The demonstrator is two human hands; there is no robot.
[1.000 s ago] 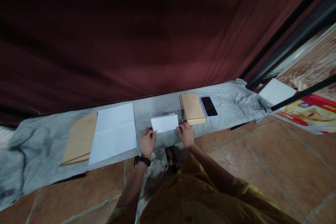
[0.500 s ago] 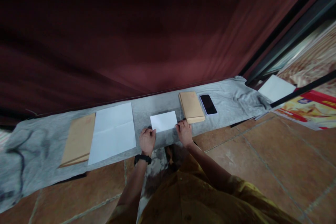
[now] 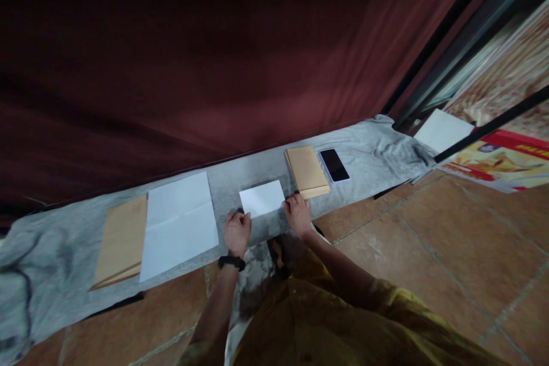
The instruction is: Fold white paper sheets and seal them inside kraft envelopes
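Observation:
A small white sheet of paper (image 3: 262,198), possibly folded, lies on the grey cloth in front of me. At its lower left corner is my left hand (image 3: 237,233), with a dark band on the wrist; the fingers are closed on the edge. My right hand (image 3: 298,215) grips the lower right corner, its fingers curled. Just beyond the right hand sits a stack of brown envelopes (image 3: 306,168). To the left of my left hand, a large white sheet (image 3: 180,223) with a crease overlaps more brown envelopes (image 3: 120,235).
A phone (image 3: 334,165) lies right of the envelope stack. The narrow bench is covered by a grey cloth (image 3: 364,151). Behind it hangs a dark red curtain (image 3: 240,68). At the far right are a white panel (image 3: 444,130), a printed box (image 3: 506,160) and a black bar.
The view has tilted and shifted a little, so everything on the bench sits slightly differently. Both hands stay at the lower corners of the small white paper.

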